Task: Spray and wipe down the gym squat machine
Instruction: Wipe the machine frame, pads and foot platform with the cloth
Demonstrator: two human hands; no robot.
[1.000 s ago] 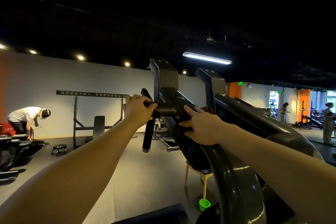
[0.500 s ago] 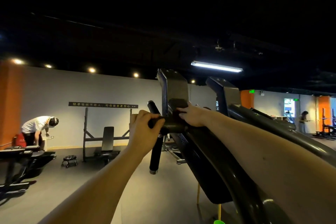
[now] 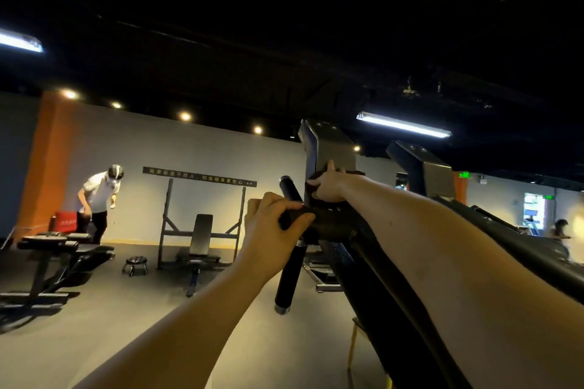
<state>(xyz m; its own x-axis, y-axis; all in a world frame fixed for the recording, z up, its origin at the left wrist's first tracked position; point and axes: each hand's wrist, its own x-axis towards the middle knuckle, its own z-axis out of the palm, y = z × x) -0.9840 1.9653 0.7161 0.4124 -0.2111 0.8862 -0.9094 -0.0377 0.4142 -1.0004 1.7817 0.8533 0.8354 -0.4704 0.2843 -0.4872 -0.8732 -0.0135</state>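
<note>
The squat machine [image 3: 395,309], matte black padding on angular steel, slants up at right. The left hand's [image 3: 273,224] fingers [image 3: 292,206] grip its round handle bar [image 3: 292,271]. The right hand [image 3: 330,188] clutches a dark cloth [image 3: 355,173], now higher, against the upright plate [image 3: 331,148]. Below lies a smooth grey floor [image 3: 126,325], with a pale wall [image 3: 189,148] behind.

To your left a person in a white shirt [image 3: 99,194] bends forward beside a red box-like thing [image 3: 65,222], perhaps a bag. Near them stands a flat black padded bench [image 3: 47,245]. Against the grey wall [image 3: 189,142] you have a dark steel rack [image 3: 180,233] with a black inclined bench [image 3: 202,230] inside it and a small black round stool [image 3: 136,261] just beside. A long fluorescent tube light [image 3: 403,125] glows overhead.
</note>
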